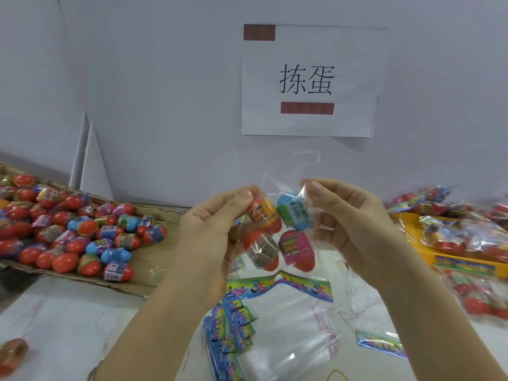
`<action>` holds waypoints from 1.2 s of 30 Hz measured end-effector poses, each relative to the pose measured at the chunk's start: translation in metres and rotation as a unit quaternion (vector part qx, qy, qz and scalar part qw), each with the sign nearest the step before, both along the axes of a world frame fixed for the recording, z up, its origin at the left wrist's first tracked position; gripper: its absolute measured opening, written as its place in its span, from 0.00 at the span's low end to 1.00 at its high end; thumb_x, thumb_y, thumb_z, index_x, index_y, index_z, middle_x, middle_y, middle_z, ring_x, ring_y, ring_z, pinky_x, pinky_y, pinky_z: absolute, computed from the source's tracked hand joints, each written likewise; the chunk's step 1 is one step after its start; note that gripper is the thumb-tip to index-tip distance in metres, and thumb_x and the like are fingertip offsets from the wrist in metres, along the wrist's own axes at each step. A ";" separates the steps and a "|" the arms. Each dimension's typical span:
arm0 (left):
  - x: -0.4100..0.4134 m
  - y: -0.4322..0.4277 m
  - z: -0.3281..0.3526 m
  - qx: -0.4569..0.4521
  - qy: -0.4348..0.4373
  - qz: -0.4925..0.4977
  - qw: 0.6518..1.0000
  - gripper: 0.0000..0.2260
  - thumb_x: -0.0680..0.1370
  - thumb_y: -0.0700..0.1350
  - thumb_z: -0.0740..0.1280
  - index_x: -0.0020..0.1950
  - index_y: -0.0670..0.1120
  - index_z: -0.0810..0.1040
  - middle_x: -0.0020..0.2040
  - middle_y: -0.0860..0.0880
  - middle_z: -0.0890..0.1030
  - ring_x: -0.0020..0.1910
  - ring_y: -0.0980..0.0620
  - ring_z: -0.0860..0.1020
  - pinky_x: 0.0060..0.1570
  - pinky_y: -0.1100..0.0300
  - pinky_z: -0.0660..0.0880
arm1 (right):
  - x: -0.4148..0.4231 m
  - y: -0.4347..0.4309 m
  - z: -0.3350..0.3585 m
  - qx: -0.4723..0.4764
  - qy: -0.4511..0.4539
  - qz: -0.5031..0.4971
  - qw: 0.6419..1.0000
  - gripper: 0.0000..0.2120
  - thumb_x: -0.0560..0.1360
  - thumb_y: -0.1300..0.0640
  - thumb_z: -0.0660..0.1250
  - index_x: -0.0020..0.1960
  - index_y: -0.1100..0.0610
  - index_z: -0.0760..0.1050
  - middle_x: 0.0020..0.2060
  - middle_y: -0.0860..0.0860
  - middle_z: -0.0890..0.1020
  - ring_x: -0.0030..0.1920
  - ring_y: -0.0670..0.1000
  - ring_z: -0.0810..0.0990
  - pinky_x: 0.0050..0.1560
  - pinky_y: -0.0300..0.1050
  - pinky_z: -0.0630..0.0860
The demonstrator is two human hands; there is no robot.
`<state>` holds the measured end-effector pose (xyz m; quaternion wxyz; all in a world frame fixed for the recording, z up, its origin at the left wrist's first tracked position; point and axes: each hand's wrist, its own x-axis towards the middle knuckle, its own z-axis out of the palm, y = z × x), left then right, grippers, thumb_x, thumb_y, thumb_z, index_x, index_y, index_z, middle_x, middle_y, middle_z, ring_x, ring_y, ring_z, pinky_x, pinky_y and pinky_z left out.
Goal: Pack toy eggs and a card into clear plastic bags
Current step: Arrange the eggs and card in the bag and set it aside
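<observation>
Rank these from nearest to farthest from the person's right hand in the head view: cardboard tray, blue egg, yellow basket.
1. Blue egg, inside the bag, against the right hand.
2. Yellow basket, off to its right.
3. Cardboard tray, far left, past the left hand.
</observation>
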<state>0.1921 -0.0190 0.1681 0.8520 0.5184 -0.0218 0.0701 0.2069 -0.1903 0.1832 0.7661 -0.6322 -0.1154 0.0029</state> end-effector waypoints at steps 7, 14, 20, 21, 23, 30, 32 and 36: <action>-0.003 -0.004 0.003 -0.010 -0.003 0.000 1.000 0.08 0.67 0.44 0.69 0.41 0.46 0.87 0.42 0.46 0.86 0.34 0.50 0.84 0.36 0.60 0.81 | 0.001 -0.002 0.000 0.033 -0.031 -0.038 0.998 0.06 0.60 0.56 0.74 0.37 0.55 0.85 0.34 0.54 0.85 0.30 0.48 0.83 0.27 0.36 0.76; -0.006 -0.002 0.004 -0.030 0.005 -0.042 0.999 0.13 0.63 0.48 0.72 0.45 0.47 0.87 0.46 0.46 0.86 0.33 0.53 0.83 0.33 0.63 0.80 | -0.001 -0.001 0.001 0.039 -0.061 -0.049 0.996 0.07 0.59 0.56 0.75 0.37 0.54 0.85 0.32 0.52 0.85 0.29 0.46 0.81 0.27 0.35 0.76; -0.003 -0.005 0.001 -0.015 0.014 -0.026 0.999 0.19 0.53 0.51 0.76 0.43 0.52 0.87 0.45 0.48 0.86 0.36 0.54 0.84 0.36 0.63 0.80 | -0.001 -0.002 0.002 0.032 -0.052 -0.046 0.997 0.08 0.60 0.57 0.75 0.39 0.54 0.85 0.34 0.53 0.85 0.30 0.47 0.82 0.28 0.36 0.77; -0.003 -0.006 0.001 -0.028 0.022 -0.026 0.999 0.18 0.53 0.49 0.76 0.42 0.51 0.87 0.45 0.48 0.86 0.37 0.54 0.84 0.36 0.63 0.80 | -0.001 -0.002 0.003 0.036 -0.054 -0.039 0.997 0.08 0.60 0.57 0.75 0.40 0.54 0.86 0.34 0.54 0.85 0.31 0.48 0.82 0.29 0.36 0.77; 0.001 -0.006 0.002 -0.063 0.039 -0.040 0.996 0.14 0.54 0.45 0.74 0.39 0.48 0.87 0.45 0.46 0.86 0.37 0.53 0.85 0.33 0.62 0.81 | -0.002 -0.006 0.005 0.047 -0.061 -0.016 0.997 0.12 0.58 0.56 0.75 0.41 0.52 0.86 0.35 0.54 0.85 0.31 0.48 0.82 0.29 0.37 0.78; -0.004 -0.002 0.005 -0.074 0.038 -0.098 0.992 0.16 0.58 0.44 0.74 0.45 0.46 0.87 0.47 0.45 0.86 0.36 0.51 0.84 0.34 0.62 0.81 | -0.003 -0.011 0.007 0.034 -0.069 0.012 0.997 0.09 0.59 0.59 0.74 0.40 0.54 0.86 0.33 0.53 0.85 0.30 0.47 0.82 0.28 0.36 0.77; -0.007 -0.001 0.007 -0.065 0.029 -0.083 0.994 0.13 0.62 0.43 0.71 0.45 0.46 0.87 0.45 0.45 0.86 0.34 0.52 0.84 0.30 0.65 0.79 | -0.003 -0.010 0.007 0.038 -0.072 0.017 0.997 0.08 0.60 0.60 0.73 0.39 0.54 0.86 0.32 0.52 0.84 0.29 0.47 0.81 0.28 0.35 0.77; -0.011 -0.002 0.010 -0.047 0.014 -0.050 0.998 0.12 0.65 0.41 0.68 0.44 0.49 0.87 0.36 0.47 0.85 0.30 0.55 0.82 0.27 0.65 0.78 | -0.001 -0.010 0.006 0.054 -0.071 0.034 0.995 0.11 0.60 0.59 0.73 0.43 0.52 0.86 0.33 0.51 0.84 0.30 0.46 0.82 0.27 0.35 0.76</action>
